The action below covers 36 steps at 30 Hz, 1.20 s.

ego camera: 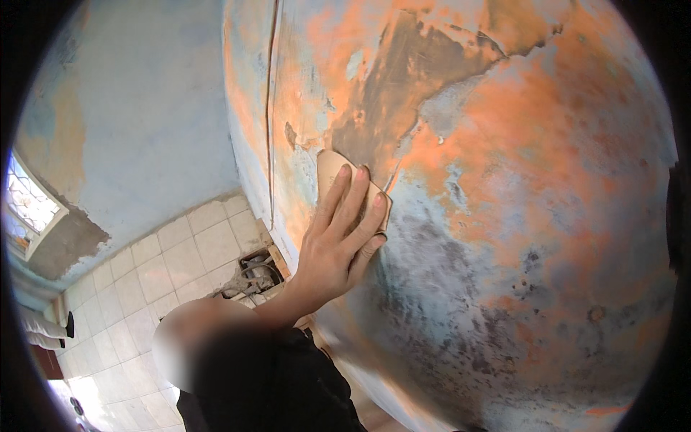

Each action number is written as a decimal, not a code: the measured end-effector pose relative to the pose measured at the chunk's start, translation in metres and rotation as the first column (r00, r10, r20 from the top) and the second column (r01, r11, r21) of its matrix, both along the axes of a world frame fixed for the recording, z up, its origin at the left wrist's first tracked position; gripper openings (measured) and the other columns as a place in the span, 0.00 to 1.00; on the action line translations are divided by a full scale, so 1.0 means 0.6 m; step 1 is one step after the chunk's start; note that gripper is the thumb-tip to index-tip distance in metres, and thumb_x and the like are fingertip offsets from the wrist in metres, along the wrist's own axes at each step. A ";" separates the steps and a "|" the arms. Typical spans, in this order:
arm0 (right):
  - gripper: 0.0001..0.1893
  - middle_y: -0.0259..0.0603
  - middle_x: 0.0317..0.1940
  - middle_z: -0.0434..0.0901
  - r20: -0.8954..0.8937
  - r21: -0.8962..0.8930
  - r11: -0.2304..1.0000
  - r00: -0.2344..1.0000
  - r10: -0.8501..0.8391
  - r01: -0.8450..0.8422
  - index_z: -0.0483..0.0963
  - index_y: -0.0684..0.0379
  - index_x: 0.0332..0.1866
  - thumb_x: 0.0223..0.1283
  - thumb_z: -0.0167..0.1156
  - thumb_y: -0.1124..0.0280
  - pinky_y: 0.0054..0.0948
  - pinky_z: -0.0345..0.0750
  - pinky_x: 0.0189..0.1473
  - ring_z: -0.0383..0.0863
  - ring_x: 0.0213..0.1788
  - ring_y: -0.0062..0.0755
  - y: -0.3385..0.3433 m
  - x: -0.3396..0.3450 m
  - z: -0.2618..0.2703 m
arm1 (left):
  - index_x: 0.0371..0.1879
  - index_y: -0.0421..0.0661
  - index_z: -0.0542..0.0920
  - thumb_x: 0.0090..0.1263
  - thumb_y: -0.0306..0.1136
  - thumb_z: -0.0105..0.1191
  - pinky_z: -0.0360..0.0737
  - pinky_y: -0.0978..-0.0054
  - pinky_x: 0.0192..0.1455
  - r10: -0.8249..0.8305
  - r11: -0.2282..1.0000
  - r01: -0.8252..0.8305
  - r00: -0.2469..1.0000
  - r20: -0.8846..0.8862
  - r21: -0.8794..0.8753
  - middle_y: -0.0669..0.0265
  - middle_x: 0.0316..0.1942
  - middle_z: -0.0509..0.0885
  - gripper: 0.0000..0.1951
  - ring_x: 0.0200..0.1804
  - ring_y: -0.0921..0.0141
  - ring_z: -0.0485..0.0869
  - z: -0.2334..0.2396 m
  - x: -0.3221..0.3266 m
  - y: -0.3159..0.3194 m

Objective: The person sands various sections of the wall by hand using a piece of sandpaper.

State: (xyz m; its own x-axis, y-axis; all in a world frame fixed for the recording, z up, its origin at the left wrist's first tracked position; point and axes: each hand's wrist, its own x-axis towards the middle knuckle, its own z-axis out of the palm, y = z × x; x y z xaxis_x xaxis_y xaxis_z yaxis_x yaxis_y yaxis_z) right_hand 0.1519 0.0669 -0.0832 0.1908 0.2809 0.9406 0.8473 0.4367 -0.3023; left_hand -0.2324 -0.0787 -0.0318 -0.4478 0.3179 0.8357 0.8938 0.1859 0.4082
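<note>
My right hand lies against the patchy orange and pale blue wall, fingers spread and its back towards me. It holds a beige-backed sheet, apparently sandpaper, under the fingers. The sheet's right edge curls between two fingers, and faint marks show on its backing. Just above the hand, a rough brown-grey plaster patch spreads upwards beside a jagged crack. Below and to the right, the wall carries dark mottled stains. My thumb is hidden. My left hand is out of view.
A thin cable or groove runs down the wall. Below, a floor opening with pipes interrupts pale tiles. A barred window stands at far left, above another person's pale-trousered legs. A blurred round patch covers part of the lower view.
</note>
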 end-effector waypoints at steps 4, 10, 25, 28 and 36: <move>0.41 0.63 0.71 0.29 0.004 0.010 1.000 1.000 -0.008 0.008 0.35 0.65 0.72 0.69 0.29 0.41 0.54 0.37 0.70 0.30 0.74 0.58 0.002 0.000 0.001 | 0.61 0.37 0.70 0.72 0.34 0.45 0.59 0.55 0.68 0.032 0.975 -0.015 0.997 -0.074 0.221 0.39 0.65 0.62 0.20 0.69 0.46 0.61 -0.023 -0.011 0.024; 0.41 0.63 0.71 0.30 0.011 0.011 1.000 1.000 -0.024 0.024 0.35 0.65 0.72 0.69 0.29 0.41 0.54 0.38 0.70 0.31 0.74 0.57 0.002 0.004 0.001 | 0.56 0.35 0.72 0.75 0.34 0.42 0.67 0.62 0.63 -0.088 0.910 0.049 0.993 0.075 0.412 0.45 0.57 0.74 0.18 0.62 0.56 0.72 -0.034 -0.011 0.021; 0.40 0.62 0.71 0.33 0.035 0.017 1.000 0.999 -0.025 0.024 0.37 0.65 0.72 0.69 0.29 0.41 0.53 0.39 0.70 0.33 0.74 0.57 -0.003 0.019 0.002 | 0.48 0.38 0.79 0.62 0.24 0.59 0.74 0.71 0.55 -0.240 0.806 0.046 0.937 0.255 0.590 0.53 0.49 0.81 0.15 0.51 0.64 0.80 -0.045 -0.043 0.001; 0.40 0.62 0.71 0.33 0.043 0.014 0.999 0.999 -0.029 0.029 0.37 0.65 0.72 0.69 0.30 0.41 0.53 0.39 0.70 0.34 0.74 0.57 -0.003 0.021 0.001 | 0.48 0.37 0.78 0.62 0.24 0.60 0.74 0.68 0.56 -0.212 0.837 0.078 0.959 0.190 0.541 0.52 0.49 0.80 0.16 0.52 0.61 0.80 -0.037 -0.045 -0.001; 0.40 0.62 0.71 0.35 0.058 0.005 0.999 0.997 -0.045 0.044 0.38 0.65 0.72 0.69 0.30 0.41 0.53 0.40 0.71 0.35 0.74 0.56 -0.006 0.033 -0.001 | 0.57 0.37 0.68 0.66 0.22 0.54 0.69 0.66 0.61 -0.192 0.888 0.162 0.981 0.029 0.430 0.49 0.55 0.73 0.21 0.60 0.60 0.72 -0.031 -0.040 0.003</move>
